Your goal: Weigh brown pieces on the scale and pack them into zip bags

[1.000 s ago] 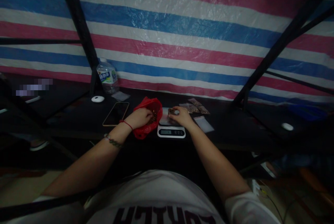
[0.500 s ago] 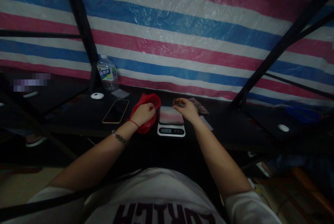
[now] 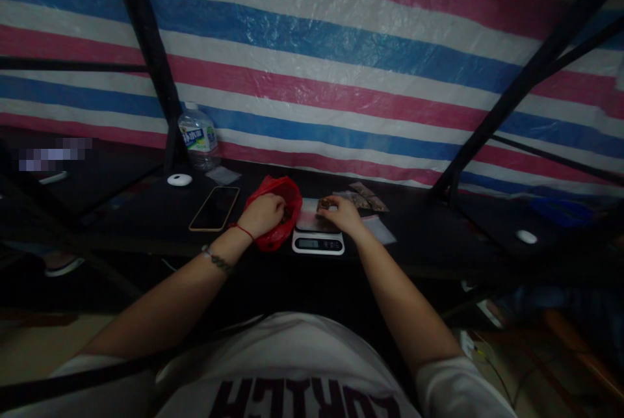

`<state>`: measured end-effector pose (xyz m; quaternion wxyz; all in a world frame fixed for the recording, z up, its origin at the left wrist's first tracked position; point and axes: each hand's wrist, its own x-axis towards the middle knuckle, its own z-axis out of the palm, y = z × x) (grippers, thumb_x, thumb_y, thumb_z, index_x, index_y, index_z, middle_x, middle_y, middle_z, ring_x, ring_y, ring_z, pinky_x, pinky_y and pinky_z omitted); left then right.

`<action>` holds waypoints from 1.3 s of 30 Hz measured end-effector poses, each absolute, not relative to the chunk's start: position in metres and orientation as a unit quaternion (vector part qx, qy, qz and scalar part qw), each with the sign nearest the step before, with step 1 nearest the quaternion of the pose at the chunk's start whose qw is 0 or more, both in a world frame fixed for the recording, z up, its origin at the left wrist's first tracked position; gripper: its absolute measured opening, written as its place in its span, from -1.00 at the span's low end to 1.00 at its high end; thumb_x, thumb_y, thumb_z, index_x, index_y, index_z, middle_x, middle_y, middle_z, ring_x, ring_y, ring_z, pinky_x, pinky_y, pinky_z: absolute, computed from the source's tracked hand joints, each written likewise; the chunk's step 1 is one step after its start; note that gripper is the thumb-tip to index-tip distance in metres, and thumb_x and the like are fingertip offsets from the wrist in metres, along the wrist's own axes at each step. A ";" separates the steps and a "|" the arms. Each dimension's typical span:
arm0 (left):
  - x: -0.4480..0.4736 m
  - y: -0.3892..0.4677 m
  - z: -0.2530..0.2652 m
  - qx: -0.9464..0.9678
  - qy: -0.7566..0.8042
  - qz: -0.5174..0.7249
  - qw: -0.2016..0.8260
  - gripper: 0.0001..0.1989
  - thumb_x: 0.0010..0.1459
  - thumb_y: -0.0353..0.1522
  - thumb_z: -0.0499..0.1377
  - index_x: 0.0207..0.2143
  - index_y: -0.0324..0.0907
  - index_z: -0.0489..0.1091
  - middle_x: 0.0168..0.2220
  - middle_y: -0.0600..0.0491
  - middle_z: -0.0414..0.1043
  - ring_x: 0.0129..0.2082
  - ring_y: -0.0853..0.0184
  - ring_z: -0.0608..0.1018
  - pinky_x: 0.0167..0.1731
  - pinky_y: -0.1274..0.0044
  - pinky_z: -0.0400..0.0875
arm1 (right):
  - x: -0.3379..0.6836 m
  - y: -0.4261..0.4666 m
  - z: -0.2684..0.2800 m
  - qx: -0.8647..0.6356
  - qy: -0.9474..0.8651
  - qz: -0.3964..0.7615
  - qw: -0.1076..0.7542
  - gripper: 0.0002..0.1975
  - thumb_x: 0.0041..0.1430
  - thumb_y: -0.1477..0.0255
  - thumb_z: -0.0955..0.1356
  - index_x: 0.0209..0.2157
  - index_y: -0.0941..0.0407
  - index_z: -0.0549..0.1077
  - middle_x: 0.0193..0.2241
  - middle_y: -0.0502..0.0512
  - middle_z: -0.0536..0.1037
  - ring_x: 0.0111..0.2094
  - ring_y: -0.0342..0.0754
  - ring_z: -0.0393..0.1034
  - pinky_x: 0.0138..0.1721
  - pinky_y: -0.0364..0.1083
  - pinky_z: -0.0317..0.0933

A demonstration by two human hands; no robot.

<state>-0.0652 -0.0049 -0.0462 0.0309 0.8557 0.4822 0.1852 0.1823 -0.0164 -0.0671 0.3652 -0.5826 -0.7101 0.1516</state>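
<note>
My left hand point(image 3: 266, 213) reaches into the mouth of a crumpled red plastic bag point(image 3: 277, 239). Its fingers are drawn together, and dark brown bits point(image 3: 287, 213) show by the fingertips; what they grip is unclear. Over the plate of a white digital kitchen scale point(image 3: 318, 244), my right hand point(image 3: 342, 213) is closed on a small packet of brown bits point(image 3: 324, 204). Whether that packet rests on the plate cannot be told. Several similar small clear packets point(image 3: 370, 197) lie behind and to the right of this hand, with a flat clear bag point(image 3: 381, 229) nearer me.
A phone point(image 3: 214, 209) lies left of the red bag. Beyond it are a white rounded case point(image 3: 180, 180), clear bags point(image 3: 223, 175) and a plastic bottle point(image 3: 199, 138). Black frame posts point(image 3: 158, 60) flank a striped sheet point(image 3: 312, 80). Another white object point(image 3: 527, 237) sits far right.
My right hand has moved left and slightly down over the scale plate, with the packet. My left hand has shifted slightly left, and the red bag's mouth shows wider.
</note>
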 end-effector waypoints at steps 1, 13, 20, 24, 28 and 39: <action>-0.068 -0.005 -0.047 0.851 0.495 0.174 0.017 -0.66 0.19 -0.29 -0.05 -0.21 -0.19 0.49 -0.17 -0.09 0.50 -0.11 0.22 0.50 -0.04 0.45 0.31 | 0.182 -0.016 -0.069 -0.587 -0.710 0.148 0.360 -0.69 -0.05 0.35 0.43 -0.21 0.12 0.51 -0.26 0.10 0.59 -0.22 -0.01 0.47 -0.16 -0.05 0.29; -0.082 0.005 -0.064 0.863 0.495 0.082 0.059 -0.56 0.20 -0.17 0.00 0.06 -0.13 0.36 0.07 -0.13 0.36 0.04 0.15 0.42 0.05 0.39 0.23 | 0.188 -0.026 -0.056 -0.588 -0.701 0.098 0.392 -0.67 -0.05 0.33 0.43 -0.20 0.13 0.52 -0.24 0.14 0.59 -0.21 0.03 0.47 -0.14 -0.01 0.30; -0.086 0.009 -0.065 0.865 0.487 0.092 0.072 -0.57 0.21 -0.19 -0.01 0.05 -0.12 0.37 0.10 -0.11 0.35 0.05 0.16 0.43 0.08 0.40 0.21 | 0.194 -0.026 -0.056 -0.584 -0.691 0.100 0.414 -0.63 -0.03 0.33 0.42 -0.14 0.14 0.49 -0.20 0.16 0.58 -0.18 0.02 0.47 -0.10 0.00 0.30; -0.092 0.014 -0.066 0.873 0.472 0.092 0.078 -0.54 0.22 -0.17 -0.03 0.08 -0.13 0.35 0.13 -0.11 0.32 0.09 0.18 0.39 0.12 0.40 0.17 | 0.195 -0.029 -0.051 -0.589 -0.686 0.100 0.416 -0.61 -0.04 0.35 0.43 -0.12 0.15 0.48 -0.20 0.18 0.58 -0.18 0.02 0.46 -0.10 0.01 0.29; -0.099 0.018 -0.065 0.884 0.452 0.088 0.079 -0.52 0.23 -0.17 -0.04 0.10 -0.16 0.34 0.14 -0.14 0.30 0.10 0.16 0.38 0.14 0.37 0.17 | 0.197 -0.031 -0.049 -0.590 -0.676 0.109 0.428 -0.63 -0.05 0.36 0.43 -0.15 0.16 0.48 -0.21 0.17 0.57 -0.19 0.01 0.46 -0.11 0.00 0.29; -0.095 0.013 -0.047 0.845 0.493 0.188 0.093 -0.54 0.08 -0.45 0.00 0.05 -0.18 0.37 0.05 -0.05 0.42 0.04 0.26 0.45 0.08 0.51 0.25 | 0.130 -0.008 -0.043 -0.495 -0.745 0.137 0.426 -0.56 -0.09 0.48 0.42 -0.09 0.10 0.43 -0.15 0.11 0.51 -0.12 -0.02 0.40 -0.03 -0.02 0.25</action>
